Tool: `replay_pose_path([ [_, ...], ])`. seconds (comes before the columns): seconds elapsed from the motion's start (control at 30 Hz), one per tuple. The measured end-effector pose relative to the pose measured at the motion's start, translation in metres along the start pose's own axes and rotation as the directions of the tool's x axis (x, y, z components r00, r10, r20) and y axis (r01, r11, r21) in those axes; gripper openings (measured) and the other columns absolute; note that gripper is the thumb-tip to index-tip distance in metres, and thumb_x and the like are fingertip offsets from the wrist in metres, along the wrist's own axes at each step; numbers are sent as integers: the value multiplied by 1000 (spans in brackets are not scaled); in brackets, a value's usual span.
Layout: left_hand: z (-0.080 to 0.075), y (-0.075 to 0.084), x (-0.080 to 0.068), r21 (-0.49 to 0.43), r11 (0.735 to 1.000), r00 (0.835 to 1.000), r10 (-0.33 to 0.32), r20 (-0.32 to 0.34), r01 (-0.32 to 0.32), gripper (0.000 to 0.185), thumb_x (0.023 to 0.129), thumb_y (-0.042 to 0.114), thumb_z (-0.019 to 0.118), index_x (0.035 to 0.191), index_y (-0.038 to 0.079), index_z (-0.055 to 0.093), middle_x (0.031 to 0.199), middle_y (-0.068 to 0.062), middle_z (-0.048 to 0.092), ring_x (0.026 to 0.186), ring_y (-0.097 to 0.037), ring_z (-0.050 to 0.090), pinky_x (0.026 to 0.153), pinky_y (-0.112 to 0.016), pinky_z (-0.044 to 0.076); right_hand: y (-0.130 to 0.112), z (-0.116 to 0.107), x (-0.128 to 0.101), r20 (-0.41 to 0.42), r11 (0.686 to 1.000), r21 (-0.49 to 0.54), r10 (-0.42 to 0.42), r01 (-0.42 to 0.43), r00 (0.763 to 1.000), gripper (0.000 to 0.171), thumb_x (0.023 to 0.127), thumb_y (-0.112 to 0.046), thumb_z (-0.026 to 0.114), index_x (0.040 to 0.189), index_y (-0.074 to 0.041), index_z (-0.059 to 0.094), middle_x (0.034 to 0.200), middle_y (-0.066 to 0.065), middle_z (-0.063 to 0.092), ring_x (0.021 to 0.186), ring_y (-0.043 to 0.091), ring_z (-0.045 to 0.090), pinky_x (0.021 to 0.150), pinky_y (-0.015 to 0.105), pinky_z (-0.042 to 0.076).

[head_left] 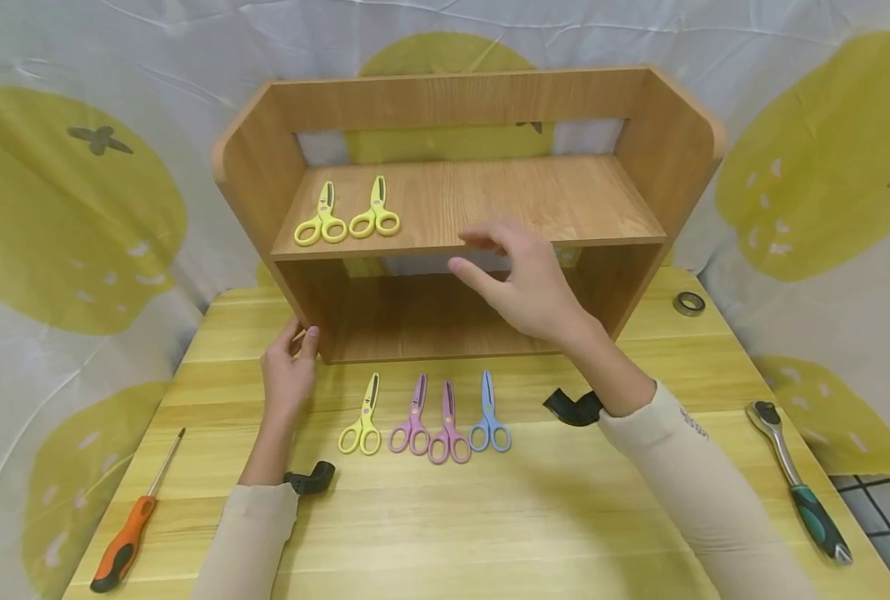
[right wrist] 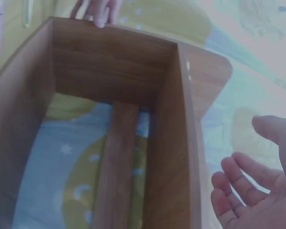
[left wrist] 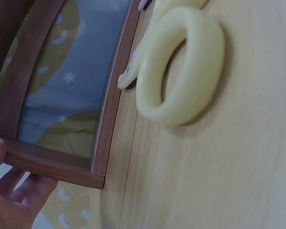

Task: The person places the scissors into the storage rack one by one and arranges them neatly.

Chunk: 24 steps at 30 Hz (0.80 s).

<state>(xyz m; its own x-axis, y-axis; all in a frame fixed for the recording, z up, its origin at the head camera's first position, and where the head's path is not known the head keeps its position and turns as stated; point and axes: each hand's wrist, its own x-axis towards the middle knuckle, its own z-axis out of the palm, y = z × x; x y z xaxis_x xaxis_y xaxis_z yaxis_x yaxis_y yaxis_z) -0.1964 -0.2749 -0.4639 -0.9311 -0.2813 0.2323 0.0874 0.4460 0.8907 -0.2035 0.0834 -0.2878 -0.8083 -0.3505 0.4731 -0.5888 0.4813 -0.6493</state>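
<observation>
Sorting step, between placements: left hand (head_left: 289,375) steadying shelf (head_left: 482,204) corner, right hand (head_left: 523,283) empty, fingers (head_left: 482,242) loosely apart at shelf edge; next likely reaching down for scissors (head_left: 426,417) on counter (head_left: 490,517) below.

An orange-handled screwdriver (head_left: 128,533) lies at lower left, a green-handled ratchet wrench (head_left: 796,479) at lower right, and a small metal ring (head_left: 688,303) at right of centre.
</observation>
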Motion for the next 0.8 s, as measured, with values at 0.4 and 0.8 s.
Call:
replay_pose_path([
  [0.4, 4, -3, -2, 9, 1000, 1000, 10, -15, -10, 38, 107, 29, 56, 145, 22, 61, 145, -10, 63, 130, -30, 63, 100, -42, 58, 28, 2, -71, 31, 995, 0, 96, -96, 995, 45, 95, -34, 77, 134, -14, 65, 126, 1, 69, 118, 20, 64, 104, 43, 53],
  [0.8, 2, -1, 0, 4, 1000, 1000, 2, 4, -2, 40, 108, 33, 54, 147, 26, 59, 149, -5, 59, 134, -27, 61, 104, -46, 56, 75, 45, -140, 90, 972, 24, 231, -234, 969, 51, 90, -30, 82, 133, -11, 64, 120, 1, 70, 109, 22, 63, 91, 50, 56],
])
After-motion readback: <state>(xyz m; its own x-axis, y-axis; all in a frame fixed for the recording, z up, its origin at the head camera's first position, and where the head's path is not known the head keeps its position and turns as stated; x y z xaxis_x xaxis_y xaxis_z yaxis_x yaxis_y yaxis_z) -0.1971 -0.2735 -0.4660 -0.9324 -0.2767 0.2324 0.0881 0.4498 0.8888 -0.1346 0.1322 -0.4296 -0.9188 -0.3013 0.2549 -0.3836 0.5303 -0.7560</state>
